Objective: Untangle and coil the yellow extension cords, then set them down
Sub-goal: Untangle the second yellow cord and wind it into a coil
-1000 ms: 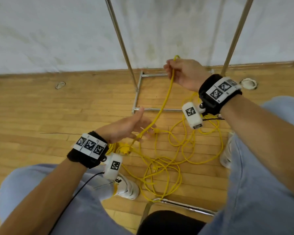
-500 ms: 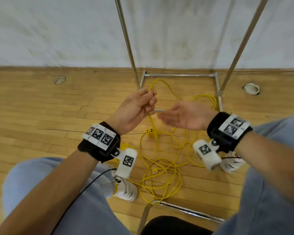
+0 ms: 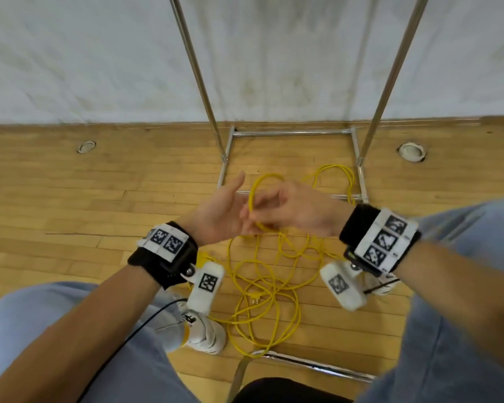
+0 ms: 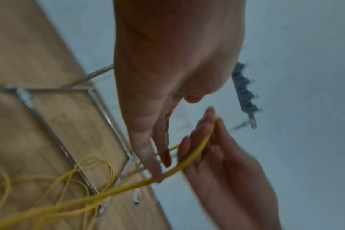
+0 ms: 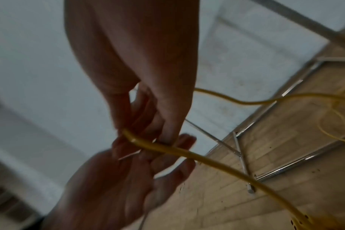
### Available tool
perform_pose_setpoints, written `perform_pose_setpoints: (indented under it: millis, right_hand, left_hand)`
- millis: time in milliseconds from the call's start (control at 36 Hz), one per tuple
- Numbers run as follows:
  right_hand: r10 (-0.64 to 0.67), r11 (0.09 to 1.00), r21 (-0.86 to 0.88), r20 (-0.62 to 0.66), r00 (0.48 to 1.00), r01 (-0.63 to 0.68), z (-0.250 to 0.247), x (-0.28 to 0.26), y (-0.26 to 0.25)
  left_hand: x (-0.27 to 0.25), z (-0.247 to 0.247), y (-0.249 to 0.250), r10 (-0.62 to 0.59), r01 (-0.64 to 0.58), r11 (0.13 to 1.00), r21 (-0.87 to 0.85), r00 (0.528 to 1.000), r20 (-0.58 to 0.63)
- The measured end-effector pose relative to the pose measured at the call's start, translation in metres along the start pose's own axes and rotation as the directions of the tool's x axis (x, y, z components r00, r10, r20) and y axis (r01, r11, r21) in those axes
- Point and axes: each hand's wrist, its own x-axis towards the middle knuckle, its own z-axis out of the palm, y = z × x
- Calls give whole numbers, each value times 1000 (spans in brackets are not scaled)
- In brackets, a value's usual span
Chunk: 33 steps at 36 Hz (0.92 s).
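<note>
Pale wooden floorboards run up to a white wall, and a chrome tube frame stands on them near that far edge. We sit with both hands raised between our knees. Our left hand is palm up with its fingers straight and relaxed, clasping nothing; the thin yellow extension cord lies across their tips. Our right hand meets it from the right, its fingers pinching that cord where the two hands touch. A small loop rises above the hands, and from the pinch the cord drops to the floor. The rest of the yellow cords lie tangled in loose rings on the boards directly below the hands, between our white shoes, reaching back toward the frame's base. A plug shows in the middle of the heap.

We judge coiling has barely begun. The free length hangs downward and toward us, so the right hand, already gripping, is better placed to draw up the next turn onto the waiting left palm.
</note>
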Motion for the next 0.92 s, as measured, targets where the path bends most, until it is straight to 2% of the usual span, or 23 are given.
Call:
perform_pose_setpoints:
  millis: [56, 111, 194, 250, 306, 361, 389, 444, 500, 528, 583, 639, 694, 722, 750, 778, 833, 917]
  right_hand:
    - [101, 986, -149, 194, 976, -73, 12, -5, 8]
    - [211, 970, -186, 307, 928, -159, 24, -10, 17]
    - [263, 960, -180, 312, 913, -215, 34, -11, 29]
    - [272, 962, -116, 276, 922, -249, 30, -9, 33]
    - [282, 942, 146, 152, 947, -303, 18, -4, 36]
    - [333, 819, 514, -65, 941, -255, 0, 0, 36]
    - [378, 724, 664, -154, 913, -188, -12, 2, 35]
    - [452, 511, 859, -245, 858, -24, -40, 3, 36]
    - [505, 389, 908, -352, 788, 156, -68, 5, 38]
    - [520, 386, 893, -419, 745, 233, -80, 4, 38]
    - [516, 456, 832, -537, 667, 317, -95, 5, 35]
    - [481, 541, 774, -606, 633, 330, -96, 5, 27]
    - [434, 595, 747, -610, 663, 297, -89, 4, 19]
    - [396, 616, 740, -588, 706, 270, -83, 3, 14]
    - [347, 642, 728, -556, 756, 241, -75, 1, 8]
    - [288, 672, 709, -515, 807, 213, -68, -1, 4]
    - [148, 762, 625, -422, 895, 169, -51, -6, -5]
    - [27, 918, 390, -242, 970, 72, -25, -13, -13]
  left_hand:
    - [-1, -4, 7, -24, 24, 1000, -6, 1000, -20]
    - [-2, -6, 13, -23, 22, 1000, -10, 997, -73]
    - [-1, -4, 16, 3, -17, 995, -95, 989, -145]
    - [-1, -4, 17, 32, -49, 991, -126, 990, -140]
    - [-5, -2, 20, 75, -83, 991, -109, 994, -81]
    - [-11, 1, 20, 152, -152, 987, -45, 988, -1]
    - [-15, 1, 20, 194, -195, 981, 4, 980, 47]
    - [-23, 2, 18, 236, -253, 962, 102, 959, 158]
    - [-31, 1, 15, 219, -286, 928, 238, 937, 271]
    - [-34, 2, 13, 186, -292, 903, 316, 927, 325]
    - [-35, 2, 9, 61, -262, 851, 455, 910, 410]
    - [-34, 3, 5, -104, -187, 799, 572, 893, 437]
    - [-31, 3, -1, -216, -78, 745, 662, 912, 350]
    - [-28, 4, -5, -234, -7, 741, 672, 935, 268]
    - [-24, 5, -8, -226, 61, 771, 634, 957, 183]
    - [-19, 6, -11, -197, 108, 823, 557, 975, 102]
    - [-8, 6, -14, -111, 112, 921, 373, 994, -22]
    - [2, 4, -10, -57, 65, 992, 112, 996, -67]
